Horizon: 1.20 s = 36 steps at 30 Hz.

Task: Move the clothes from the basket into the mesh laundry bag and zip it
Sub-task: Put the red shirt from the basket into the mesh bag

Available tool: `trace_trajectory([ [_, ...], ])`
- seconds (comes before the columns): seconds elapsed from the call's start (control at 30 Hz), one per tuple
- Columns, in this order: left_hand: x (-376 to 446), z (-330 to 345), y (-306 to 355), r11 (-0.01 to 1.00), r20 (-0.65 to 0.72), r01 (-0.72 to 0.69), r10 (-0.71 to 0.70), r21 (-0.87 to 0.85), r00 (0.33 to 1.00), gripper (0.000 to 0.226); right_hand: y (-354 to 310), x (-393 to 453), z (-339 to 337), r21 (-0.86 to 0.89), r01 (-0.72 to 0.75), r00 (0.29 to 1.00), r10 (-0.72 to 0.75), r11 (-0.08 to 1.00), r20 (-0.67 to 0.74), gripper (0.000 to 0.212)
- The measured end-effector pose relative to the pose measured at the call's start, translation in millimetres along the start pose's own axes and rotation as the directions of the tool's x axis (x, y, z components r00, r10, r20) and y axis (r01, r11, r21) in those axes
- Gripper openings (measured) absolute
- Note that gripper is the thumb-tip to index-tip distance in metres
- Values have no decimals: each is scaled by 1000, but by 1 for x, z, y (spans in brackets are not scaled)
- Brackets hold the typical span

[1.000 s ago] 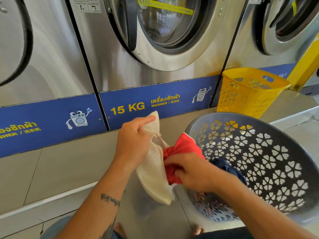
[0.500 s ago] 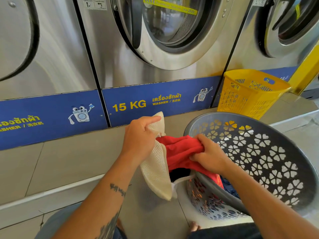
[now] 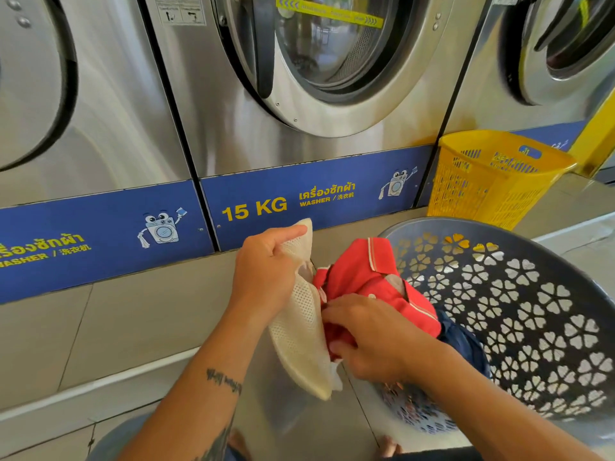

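My left hand (image 3: pixel 266 271) grips the upper edge of the cream mesh laundry bag (image 3: pixel 301 341) and holds its mouth apart. My right hand (image 3: pixel 369 337) is closed on a red garment with a striped collar (image 3: pixel 369 274), pressed against the bag's opening; part of the cloth bulges above my knuckles. A dark blue garment (image 3: pixel 462 341) lies behind my right wrist, draped over the rim of the grey basket (image 3: pixel 539 314), which is tilted toward me. The bag's zip is not visible.
A row of steel front-loading washers (image 3: pixel 319 78) with a blue "15 KG" band stands right ahead. A yellow plastic basket (image 3: pixel 492 174) sits on the ledge at the right, behind the grey basket. A tiled step runs along the machines' base.
My right hand has come back from the basket's rim to the bag's mouth, bunching the red garment against it. My left hand keeps its hold on the bag.
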<state>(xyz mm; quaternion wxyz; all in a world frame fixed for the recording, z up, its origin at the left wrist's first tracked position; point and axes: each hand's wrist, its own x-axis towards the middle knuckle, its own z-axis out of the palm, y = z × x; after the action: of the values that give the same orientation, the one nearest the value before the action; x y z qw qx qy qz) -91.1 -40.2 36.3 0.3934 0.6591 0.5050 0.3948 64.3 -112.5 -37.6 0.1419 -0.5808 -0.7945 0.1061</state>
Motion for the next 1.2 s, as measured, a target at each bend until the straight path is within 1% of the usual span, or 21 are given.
trace_trajectory([
  [0.07,3,-1,1,1000,-9,1,-1,15,1000,52,9,0,-14,57,-16,975,28,998,-221,45],
  [0.1,4,-2,1,1000,-18,0,0,24,1000,52,18,-2,-17,70,-82,946,100,994,-310,59],
  [0.13,4,-4,2,999,-25,-1,2,36,1000,52,27,-4,-19,105,-193,921,217,976,-324,75],
  [0.2,4,-5,3,999,-22,-6,7,48,1000,53,42,-9,-18,206,-417,883,448,885,-141,101],
  [0.23,3,-4,3,999,-13,-8,9,50,1000,53,49,-11,-14,245,-474,868,496,846,-31,103],
  [0.27,2,-3,3,999,-2,-8,8,53,1000,53,54,-13,-11,278,-501,859,511,820,42,98],
  [0.3,0,-1,3,998,8,-7,6,56,1000,53,55,-13,-8,293,-497,861,505,817,53,86],
  [0.4,-2,3,1,998,26,6,-8,64,1000,54,40,-9,-9,87,-447,882,454,891,-124,50],
  [0.47,-2,4,0,998,34,2,-4,61,999,55,24,-4,-15,-83,-423,887,394,902,-243,40],
  [0.5,-2,4,-1,998,36,-1,-1,55,999,55,16,-3,-18,-82,-402,886,365,912,-286,38],
  [0.53,-2,4,-1,999,39,-5,3,38,999,54,9,-3,-18,-8,-371,879,349,929,-325,39],
  [0.6,-6,5,-1,1000,65,-14,16,-28,998,53,-7,-3,-14,290,-292,855,385,911,-347,41],
  [0.67,-10,7,2,997,98,-6,14,-80,995,52,-20,-4,-4,549,-222,877,411,806,-248,43],
  [0.7,-10,7,2,994,105,1,10,-106,994,51,-24,-4,1,596,-216,909,382,773,-165,45],
  [0.73,-11,7,3,990,108,8,7,-141,994,51,-24,-4,7,581,-232,939,335,780,-74,46],
  [0.8,-12,6,3,986,122,12,8,-168,992,51,-19,-2,20,436,-309,951,281,845,130,35],
  [0.87,-15,6,0,993,147,1,17,-121,989,52,-12,2,30,258,-341,916,259,904,305,24],
  [0.93,-18,10,-10,997,180,-11,24,-71,983,53,-11,6,34,190,-357,877,258,915,405,33],
  [1.03,-14,10,-29,1000,169,26,-24,-13,985,54,-13,7,33,225,-372,858,241,901,454,47],
  [1.1,-11,5,-36,998,160,64,-65,11,985,54,-11,5,37,158,-347,878,261,924,401,60],
  [1.2,-13,3,-52,993,216,90,-103,71,971,53,-4,-1,49,43,-419,862,383,907,332,68],
])
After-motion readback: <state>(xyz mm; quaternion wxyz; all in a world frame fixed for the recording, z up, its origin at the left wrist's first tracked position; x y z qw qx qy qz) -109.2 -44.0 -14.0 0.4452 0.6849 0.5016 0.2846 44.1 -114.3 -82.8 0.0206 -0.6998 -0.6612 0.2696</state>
